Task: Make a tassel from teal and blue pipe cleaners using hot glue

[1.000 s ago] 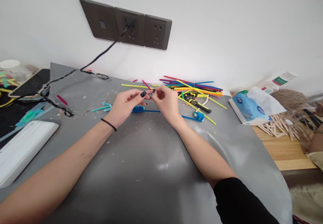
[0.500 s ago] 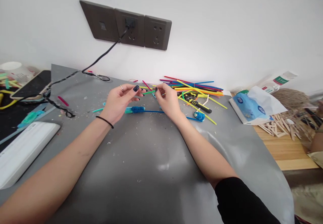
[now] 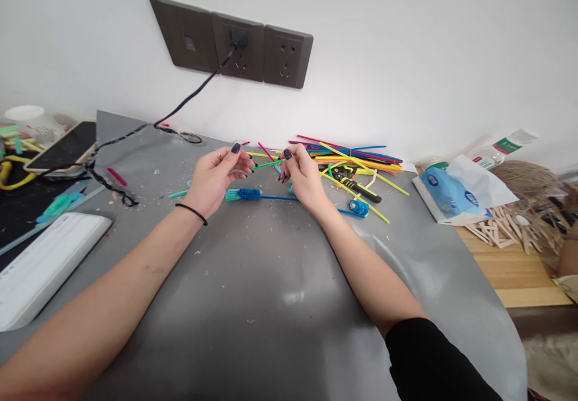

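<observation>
A thin green pipe cleaner spans the gap between my two hands, above the grey mat. My left hand has its fingers closed round the left end. The other end is pinched between thumb and fingers of my right hand. Just below them on the mat lies a blue pipe-cleaner piece with a wound, fuzzy light-blue end. A small blue wound coil sits to the right of my right hand.
Behind my right hand lie loose coloured pipe cleaners and yellow-black pliers. A tissue pack, twine ball and wooden sticks are at right. At left are a white power strip, a phone and a black cable.
My right thumb and fingers have shifted their grip on the green pipe cleaner, and more of it shows between my hands. The whole view has shifted slightly.
</observation>
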### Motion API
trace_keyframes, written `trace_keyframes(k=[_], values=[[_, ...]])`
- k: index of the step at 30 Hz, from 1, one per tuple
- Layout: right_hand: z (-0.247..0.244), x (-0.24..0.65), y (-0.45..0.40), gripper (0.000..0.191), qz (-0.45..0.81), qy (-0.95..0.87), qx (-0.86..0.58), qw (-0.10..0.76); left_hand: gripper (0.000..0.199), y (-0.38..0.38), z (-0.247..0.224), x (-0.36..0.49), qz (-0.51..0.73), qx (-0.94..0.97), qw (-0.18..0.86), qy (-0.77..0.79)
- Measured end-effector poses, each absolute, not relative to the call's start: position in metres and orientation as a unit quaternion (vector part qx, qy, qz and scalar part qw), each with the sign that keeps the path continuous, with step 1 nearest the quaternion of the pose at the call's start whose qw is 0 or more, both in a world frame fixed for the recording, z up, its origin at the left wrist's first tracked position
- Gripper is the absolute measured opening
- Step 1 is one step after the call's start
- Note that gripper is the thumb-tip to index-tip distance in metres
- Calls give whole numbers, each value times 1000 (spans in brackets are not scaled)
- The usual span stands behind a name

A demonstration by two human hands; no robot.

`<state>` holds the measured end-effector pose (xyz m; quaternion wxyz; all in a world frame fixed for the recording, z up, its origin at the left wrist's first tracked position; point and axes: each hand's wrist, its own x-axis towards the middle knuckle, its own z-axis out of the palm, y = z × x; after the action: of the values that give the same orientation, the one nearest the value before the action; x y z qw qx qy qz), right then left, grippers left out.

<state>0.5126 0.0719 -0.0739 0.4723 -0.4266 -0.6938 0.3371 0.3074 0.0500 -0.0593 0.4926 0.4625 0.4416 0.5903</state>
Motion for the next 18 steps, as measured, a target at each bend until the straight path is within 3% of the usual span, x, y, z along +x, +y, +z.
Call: trace_keyframes(k=[8,18], values=[[-73,511,69,34,337,-678,-431,490,38,57,-69,304,590,471,470,458],[-71,513,67,37,329,-681,-441,483,41,51,-62,306,560,503,450,480]])
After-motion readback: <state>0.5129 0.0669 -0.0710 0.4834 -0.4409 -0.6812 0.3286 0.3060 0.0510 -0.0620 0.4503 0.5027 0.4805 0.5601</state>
